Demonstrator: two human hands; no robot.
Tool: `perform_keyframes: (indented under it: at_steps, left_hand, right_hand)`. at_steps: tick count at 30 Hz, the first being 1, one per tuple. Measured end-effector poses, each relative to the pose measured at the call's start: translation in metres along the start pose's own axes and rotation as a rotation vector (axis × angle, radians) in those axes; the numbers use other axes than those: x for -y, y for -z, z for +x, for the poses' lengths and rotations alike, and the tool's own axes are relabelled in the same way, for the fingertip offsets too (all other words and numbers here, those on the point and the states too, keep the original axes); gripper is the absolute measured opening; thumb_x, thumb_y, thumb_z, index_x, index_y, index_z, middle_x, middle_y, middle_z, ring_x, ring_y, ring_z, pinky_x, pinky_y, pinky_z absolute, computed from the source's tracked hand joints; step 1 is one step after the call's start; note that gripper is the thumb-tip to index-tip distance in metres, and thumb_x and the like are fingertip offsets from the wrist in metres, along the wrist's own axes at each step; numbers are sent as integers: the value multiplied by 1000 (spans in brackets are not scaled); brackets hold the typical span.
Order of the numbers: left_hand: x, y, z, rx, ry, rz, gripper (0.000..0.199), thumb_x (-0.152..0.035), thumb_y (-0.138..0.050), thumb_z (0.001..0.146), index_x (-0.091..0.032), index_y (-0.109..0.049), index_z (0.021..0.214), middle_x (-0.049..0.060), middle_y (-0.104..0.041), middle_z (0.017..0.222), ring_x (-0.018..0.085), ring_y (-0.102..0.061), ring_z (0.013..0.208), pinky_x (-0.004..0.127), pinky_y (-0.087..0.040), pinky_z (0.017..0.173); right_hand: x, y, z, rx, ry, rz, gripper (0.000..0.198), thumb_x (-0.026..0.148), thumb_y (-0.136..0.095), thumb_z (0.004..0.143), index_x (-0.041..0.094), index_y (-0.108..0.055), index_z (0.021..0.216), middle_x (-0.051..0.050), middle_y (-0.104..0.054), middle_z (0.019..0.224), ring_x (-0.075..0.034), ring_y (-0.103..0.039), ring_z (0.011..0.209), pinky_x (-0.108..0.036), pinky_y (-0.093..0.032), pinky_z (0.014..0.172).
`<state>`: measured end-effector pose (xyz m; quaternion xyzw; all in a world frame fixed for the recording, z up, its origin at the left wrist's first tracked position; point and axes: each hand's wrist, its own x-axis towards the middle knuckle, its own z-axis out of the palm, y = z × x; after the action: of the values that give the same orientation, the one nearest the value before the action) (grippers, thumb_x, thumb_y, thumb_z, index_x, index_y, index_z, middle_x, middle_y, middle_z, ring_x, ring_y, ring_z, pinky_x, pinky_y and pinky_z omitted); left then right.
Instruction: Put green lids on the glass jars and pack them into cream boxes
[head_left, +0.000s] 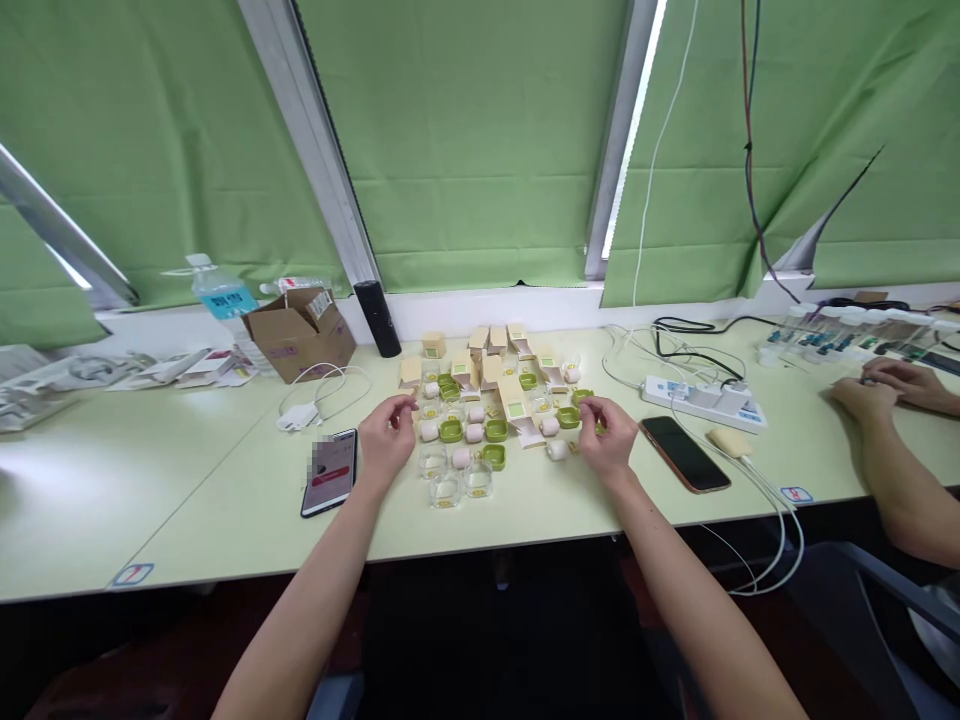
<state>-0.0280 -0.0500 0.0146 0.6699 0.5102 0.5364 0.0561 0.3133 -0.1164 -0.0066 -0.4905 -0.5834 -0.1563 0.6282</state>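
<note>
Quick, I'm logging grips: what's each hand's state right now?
Left hand: fingers curled in; whether it holds anything cannot be told.
Right hand: also curled; contents cannot be told.

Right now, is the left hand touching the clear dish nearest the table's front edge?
Apart: the head view shows a strip of tabletop between the left hand and the clear dish.

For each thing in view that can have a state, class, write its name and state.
Left hand, fingers curled, grip unclear
Right hand, fingers curled, grip unclear
Nearest green container, open-topped
Nearest cream box, flap open
Cardboard box, flaps open
Phone by left hand, screen lit
Phone by right hand, screen dark
Power strip, adapters plugged in
Bottle, capped
Black cylinder, upright
Green curtains, drawn
</note>
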Motion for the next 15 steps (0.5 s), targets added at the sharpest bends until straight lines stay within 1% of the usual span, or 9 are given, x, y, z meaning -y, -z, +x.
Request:
perform_keyframes:
  at_steps: [4,7,9,12,14,15]
  left_hand:
    - [1,-3,-3,80,-38,7,22,-30,-50,95,-20,-69,97,6,-77,90,17,-69,75,30,-55,73]
    - [2,-5,-1,101,-34,9,22,-29,-49,95,-20,-68,99,6,-78,91,17,-69,74,29,-54,72]
    - [4,-6,-2,108,-55,10,22,-28,-49,94,-20,-68,98,6,-78,90,17,-69,74,29,-54,72]
    - [8,-8,-3,129,-140,34,21,-26,-49,94,-20,-69,95,6,-78,89,18,-70,74,30,-55,75]
    - [10,-10,-4,141,-218,49,20,-24,-50,94,-21,-69,93,5,-78,87,18,-71,72,31,-56,75]
    - [11,-10,-5,145,-260,51,20,-23,-50,93,-21,-70,92,4,-78,86,18,-71,72,31,-56,74]
  right_hand:
    - [-6,-1,-1,46,-12,-64,20,28,-52,98,23,-68,88,-5,-72,77,-20,-61,60,-34,-50,60]
    - [-8,-4,0,137,-10,-128,20,28,-51,98,22,-69,92,-5,-71,78,-20,-60,64,-34,-49,65]
    - [-3,-8,2,278,17,-191,21,28,-53,98,20,-71,107,-7,-71,88,-22,-62,74,-35,-51,71]
    - [18,-21,8,569,120,-334,38,37,-58,100,21,-66,133,-15,-67,114,-28,-63,97,-41,-51,85]
    - [36,-32,13,724,168,-428,40,45,-56,103,26,-66,136,-18,-60,128,-33,-60,114,-46,-47,95]
    - [44,-37,16,797,179,-461,40,47,-52,105,28,-66,137,-19,-57,136,-34,-58,118,-46,-46,97]
